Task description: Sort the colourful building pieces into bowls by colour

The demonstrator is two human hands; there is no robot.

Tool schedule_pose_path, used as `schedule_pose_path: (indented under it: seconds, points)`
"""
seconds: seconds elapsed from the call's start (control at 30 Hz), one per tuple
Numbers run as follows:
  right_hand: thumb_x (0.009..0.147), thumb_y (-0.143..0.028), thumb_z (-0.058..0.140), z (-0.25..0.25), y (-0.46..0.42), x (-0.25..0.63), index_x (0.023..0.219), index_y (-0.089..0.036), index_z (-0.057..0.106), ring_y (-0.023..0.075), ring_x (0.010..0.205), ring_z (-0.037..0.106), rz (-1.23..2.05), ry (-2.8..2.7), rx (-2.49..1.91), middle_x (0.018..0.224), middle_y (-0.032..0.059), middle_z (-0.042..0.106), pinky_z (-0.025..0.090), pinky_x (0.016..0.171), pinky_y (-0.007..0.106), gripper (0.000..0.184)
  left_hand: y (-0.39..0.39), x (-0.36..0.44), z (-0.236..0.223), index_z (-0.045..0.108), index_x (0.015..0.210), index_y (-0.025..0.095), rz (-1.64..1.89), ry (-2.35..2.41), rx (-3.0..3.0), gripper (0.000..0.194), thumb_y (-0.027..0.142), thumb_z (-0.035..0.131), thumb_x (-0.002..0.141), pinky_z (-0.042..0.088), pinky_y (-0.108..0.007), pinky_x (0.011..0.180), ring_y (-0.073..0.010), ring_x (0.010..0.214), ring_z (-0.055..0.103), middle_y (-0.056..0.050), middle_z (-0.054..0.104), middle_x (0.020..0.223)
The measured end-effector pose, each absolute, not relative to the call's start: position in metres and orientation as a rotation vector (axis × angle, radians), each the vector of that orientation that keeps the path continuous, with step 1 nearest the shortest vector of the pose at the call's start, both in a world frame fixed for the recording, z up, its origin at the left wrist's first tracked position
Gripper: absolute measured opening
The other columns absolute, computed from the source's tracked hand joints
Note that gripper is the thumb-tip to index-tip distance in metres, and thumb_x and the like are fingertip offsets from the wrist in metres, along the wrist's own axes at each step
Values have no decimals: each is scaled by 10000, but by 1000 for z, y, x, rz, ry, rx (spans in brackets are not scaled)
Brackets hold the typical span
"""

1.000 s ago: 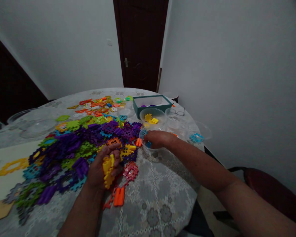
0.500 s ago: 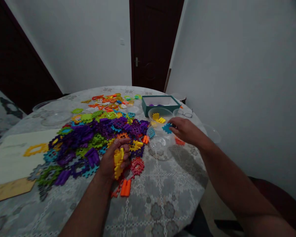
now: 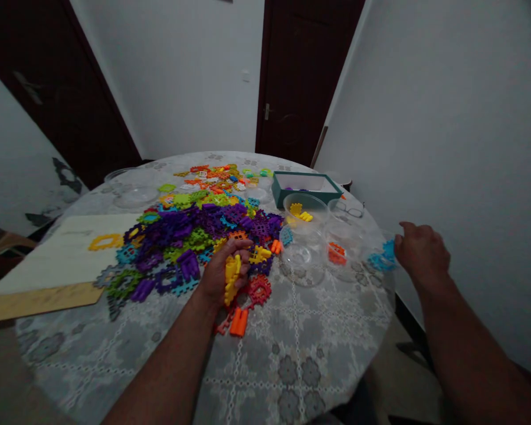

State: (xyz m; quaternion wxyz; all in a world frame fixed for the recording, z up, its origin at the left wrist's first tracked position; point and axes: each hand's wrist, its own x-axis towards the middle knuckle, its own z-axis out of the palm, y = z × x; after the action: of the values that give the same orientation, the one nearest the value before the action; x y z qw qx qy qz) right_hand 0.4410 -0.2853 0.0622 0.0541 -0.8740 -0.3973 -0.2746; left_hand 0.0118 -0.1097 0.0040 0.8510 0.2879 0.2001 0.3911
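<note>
My left hand [image 3: 225, 273], at the near edge of the pile, is closed around several yellow plastic building pieces [image 3: 232, 274]. Beneath and beside it lie a red toothed building piece [image 3: 260, 289] and an orange ribbed piece [image 3: 239, 322]. Stretched out to the table's right edge, my right hand [image 3: 420, 252] is closed with its fingertips at a blue toothed building piece [image 3: 388, 249]. More blue shows just left of that piece; I cannot make out whether it lies in a clear bowl. The purple building pieces [image 3: 172, 233] form the middle of the pile.
Clear plastic bowls stand right of the pile: one with yellow pieces [image 3: 301, 213], one with orange pieces [image 3: 336, 254]. Behind them is a green box [image 3: 307, 188]. Glasses [image 3: 350, 209] rest near the right edge. A cream board [image 3: 66, 248] lies at left.
My right hand has swung right with the blue piece, from above the clear bowls to the table's right edge. My left hand keeps the yellow pieces. The whole view has shifted.
</note>
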Motion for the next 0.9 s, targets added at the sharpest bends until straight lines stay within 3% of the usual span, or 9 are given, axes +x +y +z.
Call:
schedule_pose_path:
  seconds: [0.13, 0.27, 0.43, 0.5, 0.6, 0.7, 0.9]
  points:
    - [1021, -288, 454, 66, -271, 384, 1270, -134, 693, 348, 1064, 678, -804, -1494, -2152, 1138, 228, 705, 546, 955, 483, 378, -111, 14, 2, 704, 1113, 102, 829, 440, 599, 433, 499, 703, 942, 402, -168, 314, -89, 473, 542, 0, 606, 746]
    - [1043, -245, 511, 61, -256, 270, 1283, -215, 648, 211, 848, 698, -216, -1916, -1644, 1107, 110, 726, 590, 805, 357, 278, -111, 15, -1, 705, 1100, 104, 840, 440, 576, 475, 554, 684, 949, 382, -167, 312, -83, 461, 521, 7, 592, 729]
    - [1068, -194, 489, 36, -234, 157, 1492, -245, 491, 221, 1008, 704, 291, -2256, -1367, 1207, 104, 717, 600, 869, 368, 427, -108, 16, -3, 704, 1044, 106, 917, 487, 547, 537, 625, 715, 909, 415, -177, 371, -87, 479, 551, 6, 596, 711]
    - [1072, -188, 489, 29, -223, 137, 1475, -223, 503, 232, 1045, 692, 307, -2312, -1429, 1202, 113, 708, 589, 896, 372, 405, -106, 17, -3, 699, 997, 106, 941, 518, 529, 558, 655, 715, 900, 428, -181, 403, -87, 484, 559, 9, 588, 689]
    - [1070, -223, 514, 25, -211, 127, 1280, -205, 598, 232, 1022, 670, 280, -2322, -1558, 1144, 106, 688, 573, 868, 349, 227, -105, 19, -1, 690, 961, 121, 987, 545, 499, 561, 675, 727, 884, 417, -181, 415, -84, 480, 548, 26, 567, 660]
    - [1038, -229, 545, 21, -210, 128, 1166, -205, 584, 230, 1009, 642, 280, -2281, -1557, 1130, 101, 657, 560, 840, 334, 136, -106, 21, 1, 688, 957, 131, 1052, 563, 487, 546, 664, 762, 861, 413, -180, 425, -78, 485, 542, 36, 563, 664]
    - [932, -114, 530, 16, -218, 135, 1219, -230, 514, 237, 1013, 628, 273, -2089, -1415, 1144, 98, 637, 549, 840, 355, 310, -108, 19, 4, 692, 941, 132, 1059, 516, 404, 467, 596, 732, 916, 432, -191, 424, -76, 476, 515, 38, 544, 657]
